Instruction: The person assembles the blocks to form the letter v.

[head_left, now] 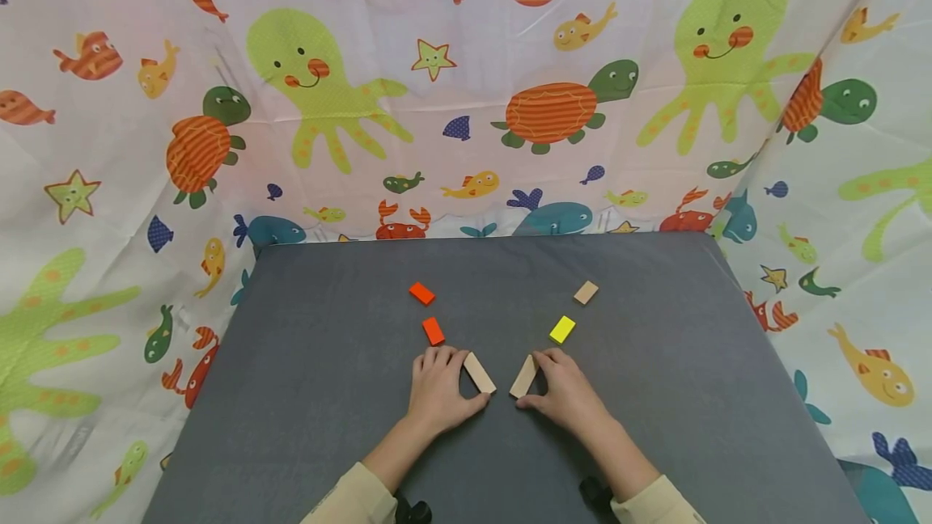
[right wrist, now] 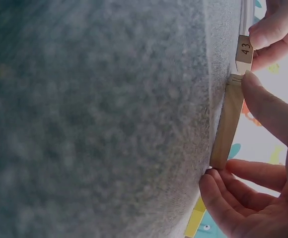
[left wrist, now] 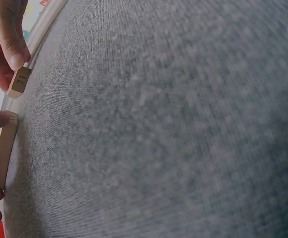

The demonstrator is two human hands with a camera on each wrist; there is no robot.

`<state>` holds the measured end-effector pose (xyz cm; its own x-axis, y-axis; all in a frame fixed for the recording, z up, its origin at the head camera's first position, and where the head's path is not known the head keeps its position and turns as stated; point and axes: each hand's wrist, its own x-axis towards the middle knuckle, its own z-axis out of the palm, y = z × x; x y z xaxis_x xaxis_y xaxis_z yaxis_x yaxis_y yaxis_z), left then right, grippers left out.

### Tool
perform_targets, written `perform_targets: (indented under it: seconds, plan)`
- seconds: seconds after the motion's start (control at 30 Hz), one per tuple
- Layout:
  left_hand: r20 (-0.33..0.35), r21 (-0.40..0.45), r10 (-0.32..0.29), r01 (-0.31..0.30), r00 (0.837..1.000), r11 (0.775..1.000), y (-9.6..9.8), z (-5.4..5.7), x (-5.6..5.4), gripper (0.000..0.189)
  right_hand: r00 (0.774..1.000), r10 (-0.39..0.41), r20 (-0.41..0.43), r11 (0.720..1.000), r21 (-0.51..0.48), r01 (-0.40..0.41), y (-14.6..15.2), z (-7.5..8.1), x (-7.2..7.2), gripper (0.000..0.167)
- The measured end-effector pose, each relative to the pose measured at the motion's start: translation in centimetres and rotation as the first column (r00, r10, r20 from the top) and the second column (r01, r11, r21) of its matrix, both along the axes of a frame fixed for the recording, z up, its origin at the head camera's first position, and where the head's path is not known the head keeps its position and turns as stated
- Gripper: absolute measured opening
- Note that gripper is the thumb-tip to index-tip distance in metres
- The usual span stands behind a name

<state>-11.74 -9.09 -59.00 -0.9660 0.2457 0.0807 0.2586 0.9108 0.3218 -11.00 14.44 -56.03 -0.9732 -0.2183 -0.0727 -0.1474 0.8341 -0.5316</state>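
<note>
My left hand (head_left: pixel 439 391) pinches a plain wooden block (head_left: pixel 480 373) lengthwise, thumb at its near end and fingertips at the far end. Opposite it, my right hand (head_left: pixel 566 393) grips a second plain wooden block (head_left: pixel 523 377) by its two ends in the same way. Both blocks rest on the grey cloth, slanted so that their near ends lean towards each other with a small gap between. The left block's end (right wrist: pixel 245 48) bears the number 43 in the right wrist view; the right block's end (left wrist: pixel 21 79) shows 71 in the left wrist view.
Beyond the left hand lie two orange blocks, a nearer one (head_left: pixel 433 331) and a farther one (head_left: pixel 422 293). A yellow block (head_left: pixel 562 330) and another plain block (head_left: pixel 586 292) lie beyond the right hand. A patterned curtain (head_left: pixel 466 95) hangs behind the grey-covered table (head_left: pixel 692 395).
</note>
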Motion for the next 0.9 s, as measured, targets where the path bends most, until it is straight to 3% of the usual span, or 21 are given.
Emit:
perform_targets:
  seconds: [0.2,0.43,0.63,0.9]
  plan:
    - [0.001,-0.002,-0.001,0.001,1.000,1.000,0.1,0.0,0.0,0.075,1.000,0.004,0.017,1.000,0.016,-0.005,-0.2,0.1,0.2,0.092]
    - [0.036,0.009,0.004,-0.005,0.999,1.000,0.3,0.1,0.2,0.086,1.000,-0.004,0.006,1.000,0.030,0.003,-0.3,-0.1,0.1,0.088]
    - [0.039,0.014,-0.003,0.003,0.999,1.000,0.3,0.2,0.2,0.087,0.998,-0.049,0.026,0.999,0.000,0.049,-0.6,0.0,-0.1,0.087]
    - [0.033,0.038,0.009,-0.011,0.999,0.999,0.2,0.5,0.3,0.084,0.999,-0.053,0.007,0.998,-0.046,0.053,-1.1,0.5,-0.6,0.086]
